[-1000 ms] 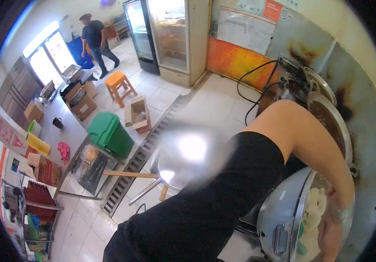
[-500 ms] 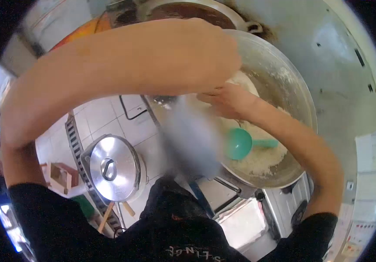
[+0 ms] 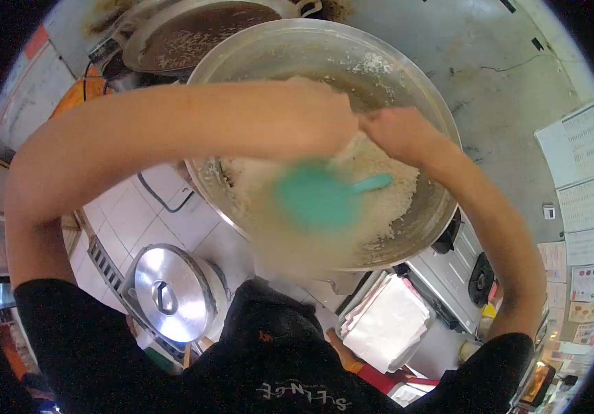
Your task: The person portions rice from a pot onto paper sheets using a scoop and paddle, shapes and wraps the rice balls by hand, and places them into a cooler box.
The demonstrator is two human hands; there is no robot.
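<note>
My left hand (image 3: 321,119) and my right hand (image 3: 400,134) meet over a large round metal basin (image 3: 452,176), their fingers closed together. A pale, see-through, bag-like thing (image 3: 297,252) hangs below them, smeared by motion; its top seems to be between my fingers. Through it shows a turquoise ladle (image 3: 321,196), blurred, with the handle lying clear to the right. The ladle rests on white rice-like grains (image 3: 404,193) in the basin. My left forearm covers part of the basin, and the left fingertips are largely hidden.
A wide pan (image 3: 200,34) of dark liquid stands behind, to the left. At lower left is a lidded metal pot (image 3: 173,293). White sheets (image 3: 386,324) lie in a tray beside a stove (image 3: 441,276), near another person's hand (image 3: 344,353). Papers (image 3: 590,186) hang on the right wall.
The view has shifted, showing more of the basin and pan. My hands are still together. The bag-like thing, bluish-white and beside the ladle before, now hangs in front of the ladle.
</note>
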